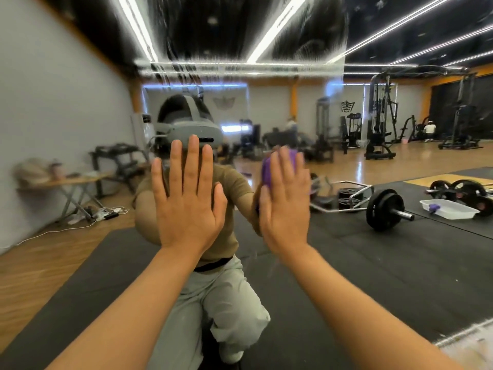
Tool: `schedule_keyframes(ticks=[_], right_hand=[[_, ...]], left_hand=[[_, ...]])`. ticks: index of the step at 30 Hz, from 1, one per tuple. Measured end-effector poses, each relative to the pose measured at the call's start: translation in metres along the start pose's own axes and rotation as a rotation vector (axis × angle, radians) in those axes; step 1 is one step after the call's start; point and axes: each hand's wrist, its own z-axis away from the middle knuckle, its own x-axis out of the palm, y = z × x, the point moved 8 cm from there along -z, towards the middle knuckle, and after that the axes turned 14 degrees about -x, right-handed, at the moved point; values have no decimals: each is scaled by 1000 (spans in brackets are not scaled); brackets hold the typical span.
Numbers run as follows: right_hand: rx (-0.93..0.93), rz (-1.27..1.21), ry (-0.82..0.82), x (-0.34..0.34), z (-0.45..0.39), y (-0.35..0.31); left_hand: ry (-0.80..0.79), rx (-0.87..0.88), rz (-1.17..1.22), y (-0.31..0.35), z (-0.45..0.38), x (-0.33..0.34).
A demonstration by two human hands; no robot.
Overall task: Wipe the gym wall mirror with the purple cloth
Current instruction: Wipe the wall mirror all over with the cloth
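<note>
The person wears a grey headset (194, 129), an olive short-sleeved shirt (232, 188), pale grey trousers (224, 297) and a dark waistband (213, 264); forearms bare.

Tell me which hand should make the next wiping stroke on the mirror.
Right. The right hand already presses the purple cloth against the mirror with straight fingers. The left hand lies flat on the glass with no cloth.

A gym: a barbell (384, 209), weight machines (380, 121) and black floor mats (373, 263) reflected in a wall mirror (400, 36).

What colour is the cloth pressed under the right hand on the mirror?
Purple; the cloth shows behind the right hand in the head view.
</note>
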Motion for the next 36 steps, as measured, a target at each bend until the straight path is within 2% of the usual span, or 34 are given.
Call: schedule_keyframes(ticks=[2,5,8,10,16,20,22,25,27,29,32,34,36], right_hand=[[-236,5,-138,12,27,-30],[-523,64,-296,13,59,-37],[-684,124,-360,7,55,-21],[-644,119,-331,-1,39,-4],[-337,109,-227,-25,-35,64],[-252,57,-136,-28,-35,67],[-391,49,-167,-22,2,48],[-738,102,-381,-8,91,21],[-895,174,-474,-6,133,20],[-969,206,-506,-5,140,23],[-1189,164,-623,-2,128,26],[-1186,80,-643,-5,88,31],[-999,38,-533,-11,14,39]], left_hand=[[-17,9,6,-1,-1,-1],[-40,80,25,-4,0,-4],[-72,117,52,-10,1,-8],[-108,150,62,-14,1,-10],[-129,204,36,-26,5,-20],[-112,197,20,-33,14,-21],[-90,204,-5,-33,17,-18],[-49,207,-41,-33,17,-15],[-51,209,-56,-33,17,-13],[-65,214,-60,-33,17,-12],[-95,212,-48,-33,18,-12],[-108,205,-44,-34,19,-13],[-109,203,-39,-33,18,-13]])
